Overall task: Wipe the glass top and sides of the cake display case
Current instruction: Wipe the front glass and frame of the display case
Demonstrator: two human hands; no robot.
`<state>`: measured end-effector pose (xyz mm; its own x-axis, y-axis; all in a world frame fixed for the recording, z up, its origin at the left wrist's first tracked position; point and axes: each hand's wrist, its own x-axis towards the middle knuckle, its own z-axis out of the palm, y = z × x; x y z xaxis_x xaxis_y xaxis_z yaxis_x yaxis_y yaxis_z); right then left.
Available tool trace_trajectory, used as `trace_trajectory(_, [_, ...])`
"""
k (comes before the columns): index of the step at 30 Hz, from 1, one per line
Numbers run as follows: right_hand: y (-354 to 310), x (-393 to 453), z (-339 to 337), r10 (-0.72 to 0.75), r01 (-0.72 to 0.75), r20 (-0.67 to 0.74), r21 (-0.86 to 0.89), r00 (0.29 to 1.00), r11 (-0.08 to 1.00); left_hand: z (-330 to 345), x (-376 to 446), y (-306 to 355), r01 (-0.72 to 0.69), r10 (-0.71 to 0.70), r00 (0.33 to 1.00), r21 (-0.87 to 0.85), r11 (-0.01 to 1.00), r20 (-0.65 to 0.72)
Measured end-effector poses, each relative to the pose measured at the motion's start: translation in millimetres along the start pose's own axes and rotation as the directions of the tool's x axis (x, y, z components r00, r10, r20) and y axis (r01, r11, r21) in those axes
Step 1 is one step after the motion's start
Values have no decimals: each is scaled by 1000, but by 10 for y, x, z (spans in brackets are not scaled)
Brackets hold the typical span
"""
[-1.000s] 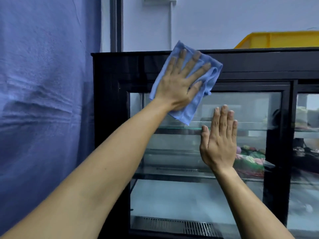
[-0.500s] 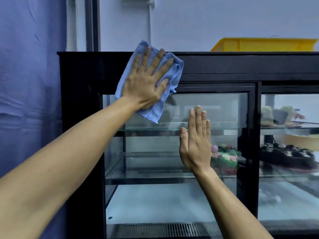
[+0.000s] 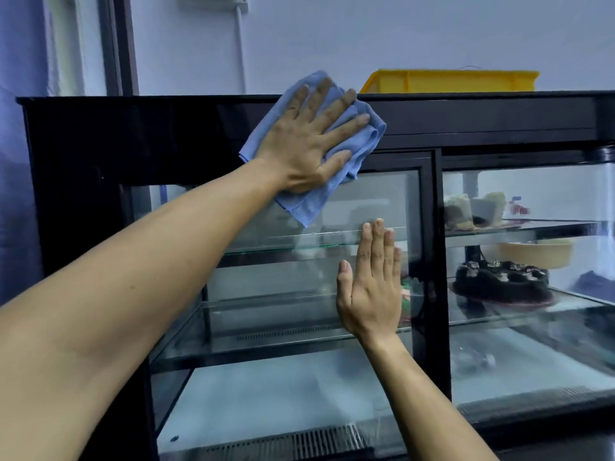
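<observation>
Pressing the blue cloth (image 3: 311, 181) flat against the upper front of the cake display case (image 3: 133, 141), I have my left hand (image 3: 311, 141) spread wide on top of it, fingers straight and fanned so the whole palm bears on the folded fabric and none of it bunches into a lump. The cloth straddles the black top band and the upper edge of the left glass door (image 3: 372, 207), which I judge is the stretch being wiped; one corner hangs loose below my wrist over the pane. My right hand (image 3: 371, 287) lies flat on the same pane lower down, fingers together and pointing up, holding nothing; I take it as a brace, steadying me and probably keeping the sliding door from rattling under the push of the other hand. Behind the glass the shelves on this side look bare, while the right-hand compartment holds a dark cake (image 3: 501, 284) on the middle shelf and some cake slices (image 3: 472, 207) above it. A yellow tray (image 3: 449, 80) sits on the top of the case, to the right of my cloth, and would have to be worked around or lifted before the top can be wiped fully. Most of the front glass and the sides look to me as yet to be covered.
</observation>
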<state>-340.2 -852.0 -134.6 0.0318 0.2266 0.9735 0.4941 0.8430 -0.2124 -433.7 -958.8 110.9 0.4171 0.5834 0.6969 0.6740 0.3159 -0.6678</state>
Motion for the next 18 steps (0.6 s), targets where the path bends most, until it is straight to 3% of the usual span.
trace_trajectory(4, [-12, 9, -37, 11, -12, 4, 70, 1000, 997, -19, 142, 98, -58, 58, 998, -17, 998, 30])
trace_trajectory(7, [78, 41, -110, 127, -123, -3, 215, 992, 969, 24, 174, 66, -72, 72, 997, -19, 997, 15])
trace_trajectory(11, [254, -46, -61, 80, -80, 13, 35, 997, 996, 62, 213, 115, -54, 54, 998, 9, 999, 17])
trace_trajectory(18, [238, -56, -38, 87, -87, 5, -16, 996, 996, 86, 564, 513, -17, 17, 1000, -24, 1000, 18])
